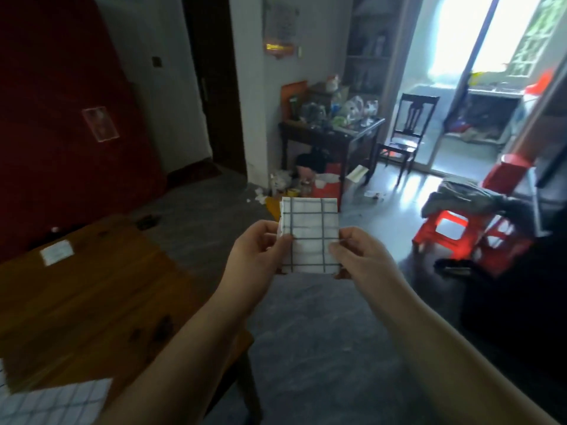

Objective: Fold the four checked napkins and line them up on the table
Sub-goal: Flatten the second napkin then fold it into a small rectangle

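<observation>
Holding one folded napkin [310, 228] out in front of me with both hands, up in the air over the floor, just off the right edge of the bench [92, 296]. It's folded down to a small rectangle, long axis running straight up and away from me, short edges top and bottom, flat face turned toward me.

My left grip [257, 256] pinches the left edge and my right grip [359, 256] pinches the right edge, both on the lower half. Thumbs are on the front and the fingers are tucked behind where I can't see them.

The cloth is white with thin dark grey lines making a big open check. The stacked layers peek out a bit along the upper left edge, and the top edge looks pretty square.

A second napkin [55, 403] lies flat on the near corner of the bench, bottom left, same check, blurry. Further up the bench there's a small white patch [57, 252]; can't tell if it's cloth or paper. A sheet [280, 21] hangs on the far wall, with anything on it too blurred to read.
</observation>
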